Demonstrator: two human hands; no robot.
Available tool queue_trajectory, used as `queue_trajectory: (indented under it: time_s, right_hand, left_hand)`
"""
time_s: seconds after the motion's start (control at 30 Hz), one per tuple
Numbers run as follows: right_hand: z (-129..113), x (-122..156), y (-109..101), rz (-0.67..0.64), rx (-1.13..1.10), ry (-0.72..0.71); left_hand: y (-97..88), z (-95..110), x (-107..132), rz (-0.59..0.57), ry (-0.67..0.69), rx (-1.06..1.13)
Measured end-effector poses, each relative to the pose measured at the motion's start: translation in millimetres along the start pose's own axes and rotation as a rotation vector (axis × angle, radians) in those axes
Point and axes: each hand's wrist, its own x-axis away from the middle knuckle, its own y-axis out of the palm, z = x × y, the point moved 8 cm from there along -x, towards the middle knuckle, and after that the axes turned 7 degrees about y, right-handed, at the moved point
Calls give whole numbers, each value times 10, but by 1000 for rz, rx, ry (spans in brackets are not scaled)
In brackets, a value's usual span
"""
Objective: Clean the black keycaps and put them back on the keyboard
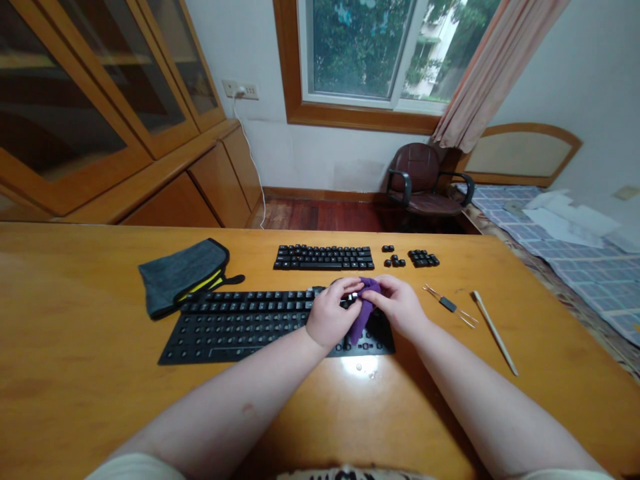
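Note:
Over the right end of a black keyboard (pixel 240 327), both my hands meet around a purple cloth (pixel 364 320). My right hand (pixel 403 307) pinches the cloth between thumb and fingers, and its lower end hangs down over the keyboard. Closed too, my left hand (pixel 333 317) has its fingertips against the cloth's left side. A small pale glint shows between its thumb and fingers, but what it grips is mostly hidden. Many of the keyboard's keycaps are off, leaving the switches bare; caps remain along its upper rows.
Behind the keyboard, loose black keycaps (pixel 324 258) lie in rows, with smaller groups (pixel 423 259) to their right. A wire keycap puller (pixel 447 305) and a pale thin brush (pixel 495 333) lie right. A folded grey cloth (pixel 185 277) touches the keyboard's upper left. An office chair (pixel 420 177) stands beyond the table.

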Motion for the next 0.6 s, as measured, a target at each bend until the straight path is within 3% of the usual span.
queue_trajectory:
  time_s: [0.23,0.47,0.6]
  right_hand:
    - [24,48,-41,78,-65,83]
    - [165,38,25,61,-245,180]
    - [231,3,-262,291,-327,106]
  left_hand:
    - [0,62,-10,-15,49,-70]
    - [6,-27,-31,13,-43,135]
    - [-20,-30,-74,30,-84,175]
